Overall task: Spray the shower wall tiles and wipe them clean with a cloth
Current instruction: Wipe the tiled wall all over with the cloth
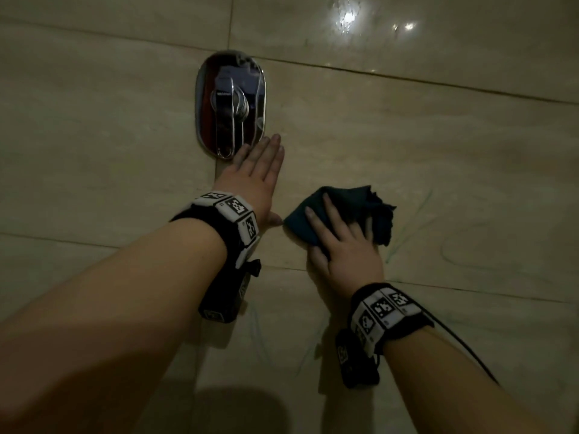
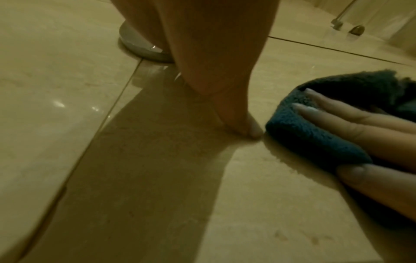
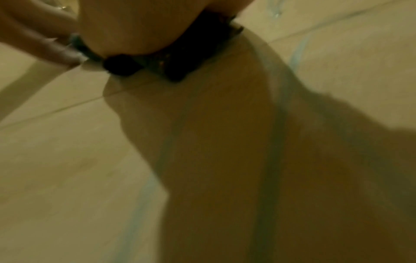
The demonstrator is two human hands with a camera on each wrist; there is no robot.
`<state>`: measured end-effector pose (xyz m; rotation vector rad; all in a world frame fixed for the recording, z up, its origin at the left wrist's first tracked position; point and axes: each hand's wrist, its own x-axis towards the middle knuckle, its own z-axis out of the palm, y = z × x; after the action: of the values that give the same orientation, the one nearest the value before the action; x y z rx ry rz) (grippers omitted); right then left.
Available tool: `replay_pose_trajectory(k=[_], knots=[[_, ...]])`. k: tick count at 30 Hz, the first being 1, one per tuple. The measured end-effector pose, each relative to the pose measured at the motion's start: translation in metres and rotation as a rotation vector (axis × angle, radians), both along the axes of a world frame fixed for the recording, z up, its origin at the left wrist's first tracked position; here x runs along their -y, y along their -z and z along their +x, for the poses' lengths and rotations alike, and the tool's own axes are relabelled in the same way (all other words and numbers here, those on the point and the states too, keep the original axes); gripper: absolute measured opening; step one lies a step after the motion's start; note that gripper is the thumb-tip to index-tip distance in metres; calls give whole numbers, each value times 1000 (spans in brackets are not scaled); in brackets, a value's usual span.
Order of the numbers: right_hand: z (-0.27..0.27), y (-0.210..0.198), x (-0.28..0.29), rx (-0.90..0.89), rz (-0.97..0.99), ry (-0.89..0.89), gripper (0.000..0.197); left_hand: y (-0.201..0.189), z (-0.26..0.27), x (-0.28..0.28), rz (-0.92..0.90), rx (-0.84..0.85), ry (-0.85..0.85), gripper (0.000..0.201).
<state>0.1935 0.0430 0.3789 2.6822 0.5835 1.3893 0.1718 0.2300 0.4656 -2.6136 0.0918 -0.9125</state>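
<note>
Beige shower wall tiles (image 1: 438,136) fill every view. My right hand (image 1: 338,242) presses a dark teal cloth (image 1: 351,202) flat against the wall, two straight fingers (image 2: 349,121) lying on the cloth (image 2: 303,133) and the thumb at its lower edge. Part of the cloth bunches up on the hand's right side. My left hand (image 1: 260,170) lies open and flat on the tile just left of the cloth, its fingertips beside the valve plate and its thumb nearly touching the cloth's corner. The right wrist view is blurred; dark cloth (image 3: 175,69) shows under the palm. No spray bottle is in view.
A chrome oval shower valve (image 1: 232,101) with a lever sticks out of the wall just above my left hand. Faint bluish-green streaks (image 1: 416,220) run down the tiles right of and below the cloth. Grout lines cross the wall. Light glints on wet tile (image 1: 347,17) at the top right.
</note>
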Motion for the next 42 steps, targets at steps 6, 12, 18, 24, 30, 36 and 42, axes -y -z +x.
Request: replay_pose_trajectory(k=[6, 12, 18, 24, 30, 36, 42], knots=[[5, -38, 20, -4, -32, 15, 58, -1, 2, 3, 16, -29, -75, 127], [5, -68, 22, 46, -22, 76, 61, -1, 1, 8, 7, -13, -103, 128], [-1, -44, 22, 8, -3, 58, 62, -1, -6, 12, -26, -23, -97, 128], [-6, 21, 42, 0, 49, 10, 61, -5, -12, 27, 11, -38, 78, 136], [-5, 5, 57, -47, -31, -15, 65, -2, -1, 48, 23, -40, 73, 141], [-1, -60, 78, 32, 64, 133, 61, -1, -1, 56, 21, -35, -4, 142], [0, -57, 74, 35, 127, 135, 60, -2, 0, 55, 27, -40, -25, 143]])
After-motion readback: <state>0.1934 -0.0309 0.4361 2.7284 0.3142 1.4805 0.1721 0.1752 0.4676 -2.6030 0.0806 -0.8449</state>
